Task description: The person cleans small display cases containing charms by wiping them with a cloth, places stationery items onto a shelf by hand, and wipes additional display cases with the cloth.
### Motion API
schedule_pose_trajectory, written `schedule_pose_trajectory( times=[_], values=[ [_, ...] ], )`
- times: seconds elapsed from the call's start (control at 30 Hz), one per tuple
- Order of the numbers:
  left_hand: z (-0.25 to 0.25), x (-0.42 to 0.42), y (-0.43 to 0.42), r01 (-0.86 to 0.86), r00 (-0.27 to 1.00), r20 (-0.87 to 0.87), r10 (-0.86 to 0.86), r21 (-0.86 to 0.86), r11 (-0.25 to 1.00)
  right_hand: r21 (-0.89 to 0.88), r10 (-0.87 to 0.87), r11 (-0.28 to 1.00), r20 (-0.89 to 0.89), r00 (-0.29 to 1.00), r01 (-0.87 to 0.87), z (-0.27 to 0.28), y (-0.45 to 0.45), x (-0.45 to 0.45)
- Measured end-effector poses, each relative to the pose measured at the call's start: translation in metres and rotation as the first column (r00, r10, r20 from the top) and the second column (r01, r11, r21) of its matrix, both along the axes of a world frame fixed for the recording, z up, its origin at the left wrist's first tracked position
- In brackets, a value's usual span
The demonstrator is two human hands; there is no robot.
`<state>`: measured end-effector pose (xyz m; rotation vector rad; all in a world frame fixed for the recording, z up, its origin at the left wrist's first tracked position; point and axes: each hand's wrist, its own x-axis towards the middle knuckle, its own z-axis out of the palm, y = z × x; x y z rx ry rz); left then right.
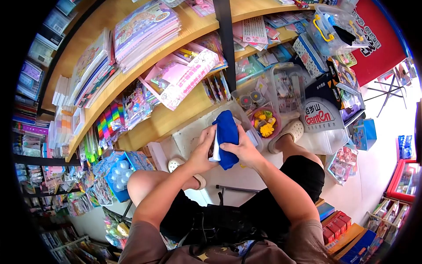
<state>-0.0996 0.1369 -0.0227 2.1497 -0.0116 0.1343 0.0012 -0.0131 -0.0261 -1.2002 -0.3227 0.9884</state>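
Observation:
A dark blue item [227, 138], soft-looking like folded cloth, is held upright between both hands in front of my knees. A white strip [216, 148] runs along its left side. My left hand [203, 152] grips the left side, its fingers partly hidden behind the item. My right hand [244, 148] holds the right side, with the thumb across the blue front. Beyond the hands stands a clear plastic bin [239, 115], close to a pink round basket [276, 131] with yellow toys in it.
Wooden shelves [151, 127] with notebooks and a pink box [189, 81] curve across the front and left. Clear tubs [327, 140] stand at the right, beside my shoe. A blue box [118, 174] of goods is by my left knee. Red boxes [337, 225] lie at the lower right.

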Motion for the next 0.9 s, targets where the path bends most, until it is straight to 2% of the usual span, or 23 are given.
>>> schedule_pose_trajectory(
  times=[0.17, 0.27, 0.37, 0.5, 0.57, 0.7, 0.8, 0.9],
  values=[
    [0.001, -0.001, -0.001, 0.020, 1.000, 0.007, -0.021, 0.050, 0.999, -0.043, -0.094, 0.994, 0.086, 0.992, 0.098, -0.001, 0.001, -0.004],
    [0.006, 0.000, 0.000, 0.018, 1.000, 0.014, -0.019, 0.053, 0.998, 0.022, -0.087, 0.996, 0.030, 0.996, 0.087, 0.008, -0.002, -0.003],
    [0.004, 0.002, -0.001, 0.021, 0.999, 0.023, -0.021, 0.034, 0.999, 0.017, -0.028, 0.999, 0.050, 0.998, 0.027, 0.009, -0.005, 0.000],
    [0.003, 0.000, -0.001, 0.036, 0.998, 0.051, -0.043, 0.132, 0.991, -0.042, -0.147, 0.988, 0.080, 0.986, 0.151, 0.000, -0.003, -0.006],
    [0.004, 0.000, -0.004, 0.040, 0.999, 0.016, -0.042, 0.060, 0.997, -0.072, -0.269, 0.958, 0.127, 0.955, 0.279, 0.001, 0.003, -0.009],
    [0.020, 0.009, -0.010, 0.018, 1.000, -0.023, -0.019, -0.055, 0.998, -0.097, -0.542, 0.840, -0.213, 0.813, 0.535, 0.002, 0.010, 0.009],
    [0.025, 0.011, -0.009, 0.005, 1.000, 0.001, -0.005, -0.037, 0.999, -0.075, -0.569, 0.806, -0.373, 0.733, 0.587, 0.008, 0.006, 0.018],
    [0.026, 0.014, -0.009, 0.018, 1.000, 0.014, -0.018, -0.021, 1.000, -0.029, -0.536, 0.805, -0.463, 0.705, 0.593, 0.021, -0.002, 0.023]
  ],
)
